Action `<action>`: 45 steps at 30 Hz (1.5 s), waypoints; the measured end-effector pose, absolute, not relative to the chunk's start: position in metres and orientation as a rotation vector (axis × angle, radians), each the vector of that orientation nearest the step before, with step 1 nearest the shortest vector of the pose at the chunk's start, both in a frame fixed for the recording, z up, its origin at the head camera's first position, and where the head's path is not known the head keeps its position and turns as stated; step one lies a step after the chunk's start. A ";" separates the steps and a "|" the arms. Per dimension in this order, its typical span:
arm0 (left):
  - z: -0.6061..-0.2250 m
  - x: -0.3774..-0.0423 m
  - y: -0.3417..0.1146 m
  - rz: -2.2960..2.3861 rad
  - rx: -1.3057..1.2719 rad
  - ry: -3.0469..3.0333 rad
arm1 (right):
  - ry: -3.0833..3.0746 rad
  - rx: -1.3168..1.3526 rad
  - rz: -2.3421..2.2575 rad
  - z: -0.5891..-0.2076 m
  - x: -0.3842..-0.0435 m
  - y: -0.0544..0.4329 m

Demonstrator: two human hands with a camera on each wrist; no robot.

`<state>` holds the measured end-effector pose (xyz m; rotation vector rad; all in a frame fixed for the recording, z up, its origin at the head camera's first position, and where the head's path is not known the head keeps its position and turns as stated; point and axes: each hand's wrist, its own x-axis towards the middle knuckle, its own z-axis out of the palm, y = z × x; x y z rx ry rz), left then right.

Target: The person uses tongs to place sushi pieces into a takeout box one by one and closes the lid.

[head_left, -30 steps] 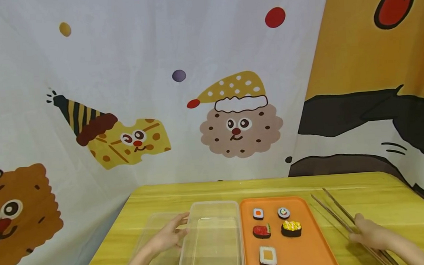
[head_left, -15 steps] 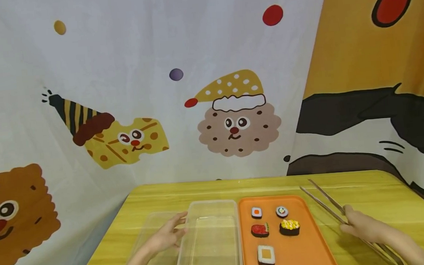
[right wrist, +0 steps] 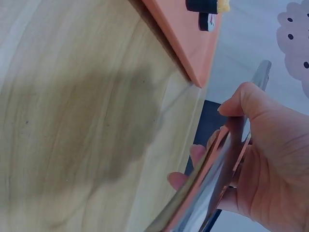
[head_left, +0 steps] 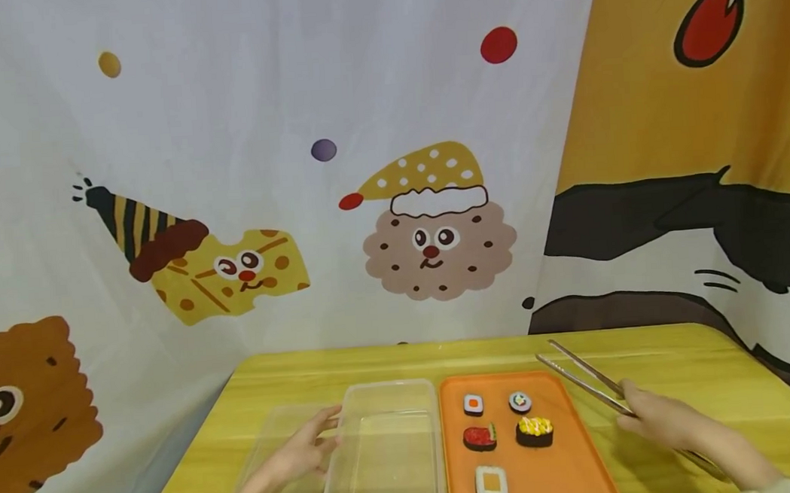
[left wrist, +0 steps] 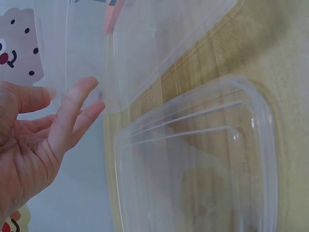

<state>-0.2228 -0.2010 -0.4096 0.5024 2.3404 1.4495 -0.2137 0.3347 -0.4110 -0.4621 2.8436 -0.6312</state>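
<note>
Near the left long side of a clear plastic box [head_left: 393,458], my left hand [head_left: 302,452] has its fingers extended, fingertips right at the rim. In the left wrist view those fingers are slightly bent and spread beside the box wall. My right hand [head_left: 673,414] grips metal tongs [head_left: 580,382] around the middle, the two arms parted and tips pointing forward, over the table right of an orange tray [head_left: 545,486]. On the tray lie several toy sushi pieces: a small orange-centred roll [head_left: 473,404], a round roll [head_left: 520,402], a red-topped piece [head_left: 479,437], a yellow-topped piece [head_left: 534,431] and a larger square roll [head_left: 492,486].
A clear plastic lid [left wrist: 193,169] lies on the table left of the box, partly under my left forearm. The wood-patterned table [head_left: 388,356] ends at a cartoon-printed curtain [head_left: 344,295] behind. Box and tray stand side by side, nearly touching.
My right hand has carried the tongs left and slightly forward, bringing the tips close to the tray's far right corner. My left hand stays by the box. The head view has shifted slightly.
</note>
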 end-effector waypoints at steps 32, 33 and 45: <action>-0.414 -0.220 -0.199 1.467 0.487 2.327 | 3.058 -0.558 -0.484 -0.408 -0.209 0.314; -0.415 -0.220 -0.199 1.463 0.486 2.329 | 3.072 -0.569 -0.461 -0.408 -0.208 0.313; -0.408 -0.221 -0.194 1.454 0.497 2.370 | 3.064 -0.680 -0.356 -0.396 -0.220 0.296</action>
